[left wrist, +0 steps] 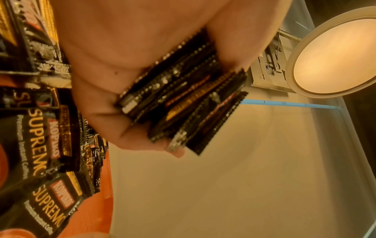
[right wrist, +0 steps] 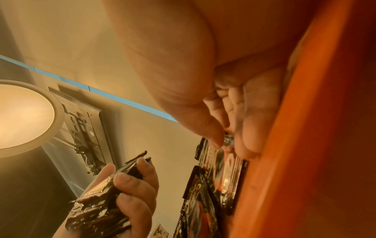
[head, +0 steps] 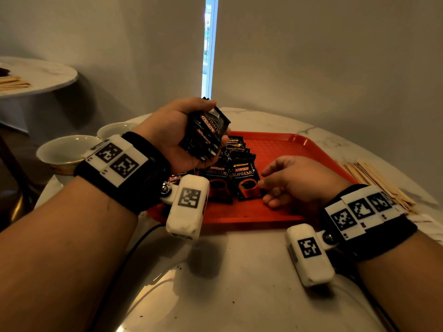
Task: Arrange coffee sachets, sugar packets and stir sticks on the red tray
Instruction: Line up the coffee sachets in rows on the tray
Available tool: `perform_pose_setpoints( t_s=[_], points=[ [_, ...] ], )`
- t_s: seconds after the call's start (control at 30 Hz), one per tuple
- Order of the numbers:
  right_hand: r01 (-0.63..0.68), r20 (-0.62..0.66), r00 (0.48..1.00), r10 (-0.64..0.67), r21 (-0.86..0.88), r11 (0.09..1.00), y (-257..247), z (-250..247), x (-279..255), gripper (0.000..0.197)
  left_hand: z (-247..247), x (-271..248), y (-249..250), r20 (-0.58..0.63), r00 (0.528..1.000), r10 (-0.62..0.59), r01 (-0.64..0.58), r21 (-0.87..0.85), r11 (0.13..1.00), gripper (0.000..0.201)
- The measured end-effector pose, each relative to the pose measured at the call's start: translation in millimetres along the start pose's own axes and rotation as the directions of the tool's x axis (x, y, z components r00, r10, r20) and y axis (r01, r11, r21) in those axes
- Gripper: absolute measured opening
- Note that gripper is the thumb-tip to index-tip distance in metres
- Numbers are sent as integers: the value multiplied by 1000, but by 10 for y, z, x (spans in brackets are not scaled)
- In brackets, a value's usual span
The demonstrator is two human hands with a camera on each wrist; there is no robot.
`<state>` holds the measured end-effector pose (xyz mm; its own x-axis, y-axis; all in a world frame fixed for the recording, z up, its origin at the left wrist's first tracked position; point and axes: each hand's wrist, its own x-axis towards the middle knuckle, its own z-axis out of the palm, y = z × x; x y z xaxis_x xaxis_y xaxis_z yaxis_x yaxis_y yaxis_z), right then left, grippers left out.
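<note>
Two white cups (head: 63,149) stand at the left edge of the white table (head: 239,271). Another round table (head: 36,75) stands farther back. A round lamp (left wrist: 337,53) glows on the ceiling.

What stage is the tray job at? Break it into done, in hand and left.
Done: two overlapping rows of coffee sachets lie on the red tray. In hand: the left hand grips a stack of sachets; the right hand pinches the nearest sachet. Left: stir sticks lie beside the tray; no sugar packets visible.

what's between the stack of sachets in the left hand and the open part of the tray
Nothing visible. The left hand grips the sachet stack above the laid rows; bare red tray lies open beyond them. The right hand sits lower, pinching a laid sachet.
</note>
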<state>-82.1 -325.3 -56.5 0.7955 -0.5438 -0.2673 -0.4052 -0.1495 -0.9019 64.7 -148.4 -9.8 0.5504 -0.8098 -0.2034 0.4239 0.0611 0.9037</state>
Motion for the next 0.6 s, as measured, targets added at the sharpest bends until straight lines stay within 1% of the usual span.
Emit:
perform_pose_setpoints(
  t_s=[0.13,0.2,0.3,0.5,0.6],
  points=[
    [71,-32,997,-75,-119,990,-17,-10,-21,13,1,-1,5,10,1000,-10,11,-9,1000,34],
    [77,12,997,-76,-78,994,-22,6,-20,11,-1,-1,4,10,1000,-12,12,-14,1000,35],
    [39,86,995,-41,30,999,-11,40,-7,8,1,-5,2,6,1000,-5,5,-6,1000,33],
    [2,117,993,-17,128,992,-1,44,19,7,4,-8,5,6,1000,1,-1,-1,1000,33],
    [12,118,993,-27,129,992,6,42,20,7,8,-1,-4,-4,1000,2,-2,-13,1000,29]
  ],
)
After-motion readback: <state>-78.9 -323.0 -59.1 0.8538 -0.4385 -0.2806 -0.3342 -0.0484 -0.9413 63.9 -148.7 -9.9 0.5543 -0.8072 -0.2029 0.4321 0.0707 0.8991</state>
